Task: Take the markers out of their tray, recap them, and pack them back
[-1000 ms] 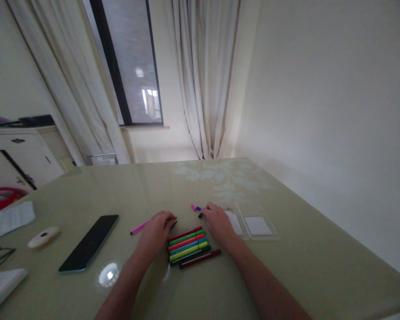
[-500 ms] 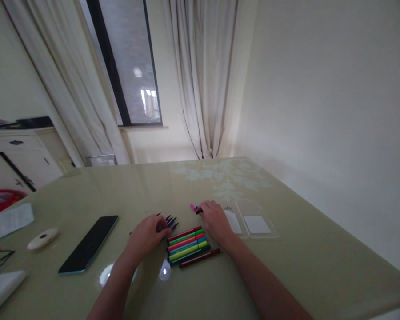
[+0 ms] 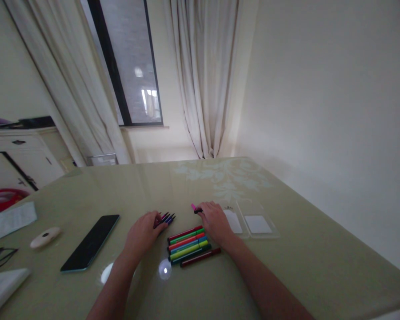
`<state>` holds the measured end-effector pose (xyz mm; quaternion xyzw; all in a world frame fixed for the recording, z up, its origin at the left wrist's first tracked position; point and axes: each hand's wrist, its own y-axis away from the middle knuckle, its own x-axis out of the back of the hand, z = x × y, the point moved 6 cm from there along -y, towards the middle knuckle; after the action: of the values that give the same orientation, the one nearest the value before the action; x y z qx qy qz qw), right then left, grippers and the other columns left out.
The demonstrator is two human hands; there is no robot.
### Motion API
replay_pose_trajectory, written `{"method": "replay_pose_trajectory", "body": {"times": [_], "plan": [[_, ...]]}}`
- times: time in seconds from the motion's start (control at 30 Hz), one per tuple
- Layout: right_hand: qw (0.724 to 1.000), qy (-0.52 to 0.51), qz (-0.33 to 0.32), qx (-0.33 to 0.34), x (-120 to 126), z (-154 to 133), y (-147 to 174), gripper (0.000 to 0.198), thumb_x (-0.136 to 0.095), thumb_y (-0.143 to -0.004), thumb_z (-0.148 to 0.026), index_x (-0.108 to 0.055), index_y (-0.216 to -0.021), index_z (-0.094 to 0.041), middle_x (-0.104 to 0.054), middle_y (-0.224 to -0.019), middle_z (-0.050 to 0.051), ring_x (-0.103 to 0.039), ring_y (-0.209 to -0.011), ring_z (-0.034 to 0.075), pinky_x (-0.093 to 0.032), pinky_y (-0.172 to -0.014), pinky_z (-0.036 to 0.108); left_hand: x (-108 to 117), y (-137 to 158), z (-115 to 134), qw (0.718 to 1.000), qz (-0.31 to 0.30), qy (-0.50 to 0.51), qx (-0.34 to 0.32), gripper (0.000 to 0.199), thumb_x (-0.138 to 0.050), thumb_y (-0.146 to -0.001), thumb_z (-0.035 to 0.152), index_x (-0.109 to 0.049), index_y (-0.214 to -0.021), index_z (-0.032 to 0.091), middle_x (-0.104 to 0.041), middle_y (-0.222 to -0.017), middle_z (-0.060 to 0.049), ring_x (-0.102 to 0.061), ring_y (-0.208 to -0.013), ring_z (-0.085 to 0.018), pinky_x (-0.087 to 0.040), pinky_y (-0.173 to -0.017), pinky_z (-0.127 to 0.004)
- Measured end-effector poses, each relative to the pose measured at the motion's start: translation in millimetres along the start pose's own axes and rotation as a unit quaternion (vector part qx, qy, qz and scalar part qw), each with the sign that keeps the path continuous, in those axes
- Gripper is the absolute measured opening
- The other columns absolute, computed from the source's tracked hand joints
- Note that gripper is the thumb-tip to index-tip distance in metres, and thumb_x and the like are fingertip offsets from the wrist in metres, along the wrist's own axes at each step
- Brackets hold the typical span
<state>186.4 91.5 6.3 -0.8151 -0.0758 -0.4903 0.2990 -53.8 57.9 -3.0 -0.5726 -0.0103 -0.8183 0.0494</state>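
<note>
My left hand (image 3: pixel 143 231) is closed around a bunch of dark-tipped felt-tip pens (image 3: pixel 168 218), whose ends stick out past my thumb toward the right. Just right of it, several coloured felt-tip pens (image 3: pixel 188 243) lie side by side on the table, and a dark red one (image 3: pixel 200 258) lies nearest me. My right hand (image 3: pixel 216 221) is closed, with the pink end of a felt-tip pen (image 3: pixel 193 206) and a black end showing at its fingertips; the rest is hidden. Beside this hand lies an opened clear plastic case (image 3: pixel 273 229) with white inserts, partly covered by the hand.
A black phone (image 3: pixel 90 243) lies on the table (image 3: pixel 306 266) left of my left arm. Farther left are a cream oval object (image 3: pixel 45 238), eyeglasses (image 3: pixel 2 258), a white object (image 3: pixel 6 291) and a pale sheet (image 3: pixel 13 220). A wall (image 3: pixel 336 133) runs along the right side.
My left hand has drawn slightly back to the left, and the dark-tipped pens now sit bunched closer together in it. My right hand has hardly moved.
</note>
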Motion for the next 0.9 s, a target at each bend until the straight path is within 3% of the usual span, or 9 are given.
{"method": "replay_pose_trajectory", "body": {"times": [0.1, 0.3, 0.53, 0.77, 0.9], "plan": [[1.0, -0.013, 0.006, 0.003, 0.7, -0.1, -0.2, 0.015, -0.052, -0.101, -0.016, -0.067, -0.105, -0.02, -0.072, -0.104, 0.007, -0.06, -0.098, 0.023, -0.041, -0.088, 0.034, 0.7, -2.1, -6.3, 0.999, 0.016, -0.03, 0.02, 0.02, -0.052, -0.098, 0.034, -0.066, -0.098, 0.021, -0.072, -0.104, -0.008, -0.067, -0.097, -0.025, -0.045, -0.08, -0.033], [0.993, -0.1, 0.057, 0.011, 5.3, 0.5, 0.1, 0.017, -0.054, -0.099, -0.013, -0.068, -0.103, -0.02, -0.071, -0.104, 0.008, -0.06, -0.099, 0.023, -0.045, -0.091, 0.036, 0.3, -2.1, -9.5, 0.998, 0.015, -0.049, 0.025, 0.012, -0.056, -0.096, 0.029, -0.066, -0.098, 0.023, -0.072, -0.105, -0.006, -0.067, -0.1, -0.024, -0.046, -0.084, -0.033], [0.944, -0.31, 0.106, -0.047, 19.1, 4.7, -0.7, 0.015, -0.059, -0.092, -0.017, -0.072, -0.097, -0.022, -0.073, -0.097, 0.004, -0.067, -0.091, 0.019, -0.052, -0.082, 0.031, 0.5, -1.5, -5.1, 0.999, 0.002, -0.05, 0.02, 0.013, -0.057, -0.095, 0.029, -0.068, -0.098, 0.022, -0.071, -0.108, -0.007, -0.066, -0.102, -0.024, -0.046, -0.087, -0.033], [0.914, -0.38, 0.106, -0.091, 20.4, 11.9, -2.3, 0.013, -0.067, -0.085, -0.028, -0.073, -0.093, -0.02, -0.076, -0.095, 0.005, -0.07, -0.086, 0.02, -0.055, -0.079, 0.033, -1.6, 1.2, -3.3, 0.998, -0.002, -0.056, 0.003, 0.017, -0.055, -0.094, 0.029, -0.07, -0.095, 0.021, -0.07, -0.104, -0.009, -0.066, -0.1, -0.026, -0.047, -0.087, -0.035], [0.904, -0.403, 0.096, -0.107, 15.0, 16.2, -2.3, 0.015, -0.069, -0.083, -0.03, -0.074, -0.093, -0.02, -0.077, -0.094, 0.005, -0.07, -0.084, 0.02, -0.055, -0.074, 0.032, 4.7, 0.4, 6.7, 0.998, 0.042, 0.001, -0.039, 0.018, -0.054, -0.093, 0.031, -0.069, -0.093, 0.02, -0.07, -0.103, -0.01, -0.065, -0.101, -0.026, -0.048, -0.09, -0.036]]}}
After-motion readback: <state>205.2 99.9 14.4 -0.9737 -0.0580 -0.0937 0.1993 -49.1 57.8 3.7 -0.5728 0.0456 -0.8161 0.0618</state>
